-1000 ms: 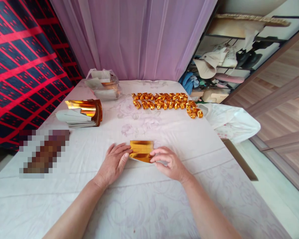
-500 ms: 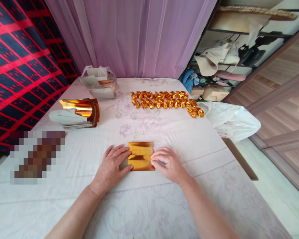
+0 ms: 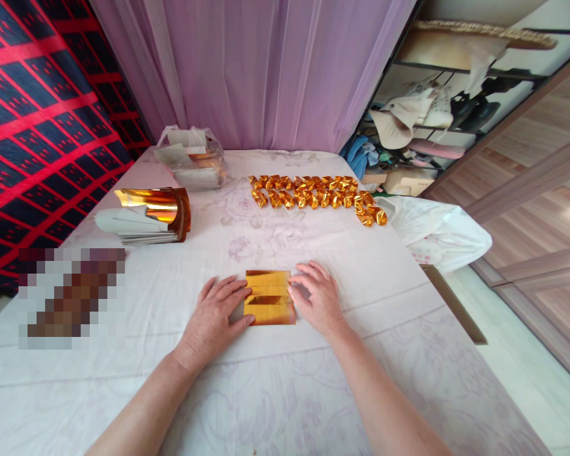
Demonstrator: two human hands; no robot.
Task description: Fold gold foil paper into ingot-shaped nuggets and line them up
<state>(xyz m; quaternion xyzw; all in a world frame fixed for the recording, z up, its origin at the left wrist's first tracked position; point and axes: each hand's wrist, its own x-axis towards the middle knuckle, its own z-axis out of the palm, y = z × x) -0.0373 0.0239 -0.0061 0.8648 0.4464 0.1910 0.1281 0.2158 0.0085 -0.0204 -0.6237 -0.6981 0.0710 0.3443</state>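
Observation:
A gold foil sheet point(image 3: 268, 296) lies flat on the white patterned cloth of the table point(image 3: 285, 392), with a fold line across its middle. My left hand point(image 3: 215, 319) rests palm down on the cloth, its fingertips pressing the sheet's left edge. My right hand point(image 3: 314, 297) lies flat with spread fingers against the sheet's right edge. Neither hand lifts the sheet. Two rows of folded gold foil pieces point(image 3: 316, 193) lie farther back on the cloth.
A stack of gold foil sheets with white backs point(image 3: 145, 216) sits at the left. A clear plastic bag of more sheets point(image 3: 192, 166) stands at the back left. A white bag point(image 3: 437, 231) hangs off the right edge. A pixelated object point(image 3: 71, 297) lies at the near left.
The sheet went from folded narrow and partly lifted to lying flatter and wider. My right hand has opened out and slid up along the right edge; my left hand barely moved.

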